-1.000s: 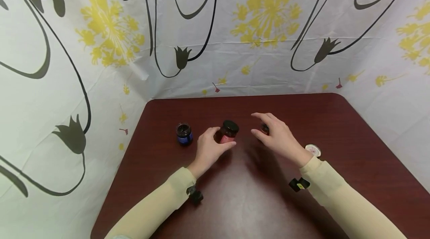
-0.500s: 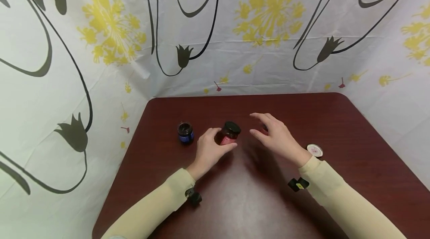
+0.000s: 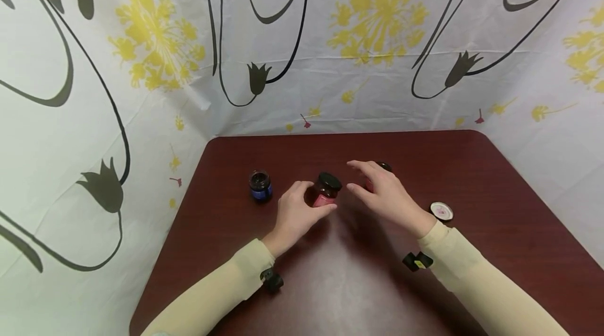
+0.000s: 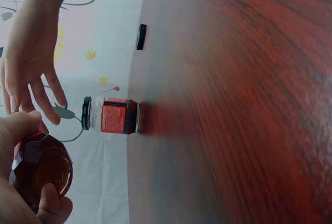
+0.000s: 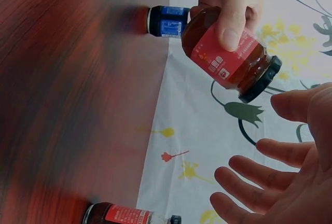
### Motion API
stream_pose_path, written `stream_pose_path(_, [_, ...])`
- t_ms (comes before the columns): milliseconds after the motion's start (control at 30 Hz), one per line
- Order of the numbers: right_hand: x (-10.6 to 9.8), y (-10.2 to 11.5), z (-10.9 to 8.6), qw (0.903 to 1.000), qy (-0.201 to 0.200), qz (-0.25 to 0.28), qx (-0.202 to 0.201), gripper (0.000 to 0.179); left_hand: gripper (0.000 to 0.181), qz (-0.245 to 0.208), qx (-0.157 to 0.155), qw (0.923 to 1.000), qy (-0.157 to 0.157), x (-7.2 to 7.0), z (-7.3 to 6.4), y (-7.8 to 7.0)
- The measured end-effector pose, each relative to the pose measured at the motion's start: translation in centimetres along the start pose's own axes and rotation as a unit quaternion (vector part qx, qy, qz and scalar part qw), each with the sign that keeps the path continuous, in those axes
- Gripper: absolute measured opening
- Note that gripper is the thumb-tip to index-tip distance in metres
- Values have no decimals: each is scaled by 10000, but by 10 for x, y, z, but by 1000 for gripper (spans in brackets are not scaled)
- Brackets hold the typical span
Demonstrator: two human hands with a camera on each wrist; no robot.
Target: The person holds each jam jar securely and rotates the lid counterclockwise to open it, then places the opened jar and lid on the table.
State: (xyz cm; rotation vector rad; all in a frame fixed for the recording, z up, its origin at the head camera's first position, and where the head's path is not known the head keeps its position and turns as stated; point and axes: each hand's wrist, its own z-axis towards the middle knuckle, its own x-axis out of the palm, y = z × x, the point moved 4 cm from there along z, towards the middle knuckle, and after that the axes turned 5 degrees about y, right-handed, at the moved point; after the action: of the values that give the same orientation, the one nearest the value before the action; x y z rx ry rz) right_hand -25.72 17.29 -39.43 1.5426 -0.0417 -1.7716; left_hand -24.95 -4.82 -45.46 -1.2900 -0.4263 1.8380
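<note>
- Head view: white flower-printed cloth (image 3: 396, 116) surrounds a dark red table (image 3: 330, 283). The left hand (image 3: 292, 218) holds the held jar (image 3: 324, 200), red-labelled, raised and tilted; its black lid (image 3: 330, 181) is on. At nine o'clock from it stands the blue jar (image 3: 260, 186), uncovered; at three o'clock lies the loose lid (image 3: 441, 211), underside up. One opening thus appears done; whether that lid belongs to the blue jar cannot be told.
- Left wrist view: the standing red jar (image 4: 114, 116), at two o'clock from the held jar, is upright and capped, seemingly untreated so far. The loose lid lies at one o'clock from it.
- Right wrist view: the right hand (image 5: 290, 167), at five o'clock from the held jar, has its fingers apart and grasps nothing; a gap separates it from the black lid, whose removal, if intended, is not yet begun.
</note>
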Motion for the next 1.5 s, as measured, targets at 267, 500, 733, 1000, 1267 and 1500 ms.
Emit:
stream_pose_path(267, [1, 8, -2, 9998, 85, 129, -154, 52, 61, 191, 313, 9993, -77, 1, -4, -9])
stream_pose_path(500, [6, 11, -5, 9991, 213, 328, -144, 51, 58, 315, 509, 9982, -25, 1, -8, -17])
stream_pose_path(733, [7, 14, -6, 9982, 286, 499, -144, 47, 59, 395, 634, 9972, -21, -1, -9, -21])
stream_pose_path(1000, [10, 18, -5, 9979, 386, 492, -143, 48, 56, 632, 943, 9935, -105, 0, -10, -25])
stream_pose_path(1267, [8, 21, -5, 9988, 334, 354, -8, 53, 56, 806, 1157, 9898, -185, 1, -11, -30])
stream_pose_path(1500, [8, 23, -5, 9991, 333, 213, 122, 46, 54, 803, 1158, 9900, -90, 1, -13, -34])
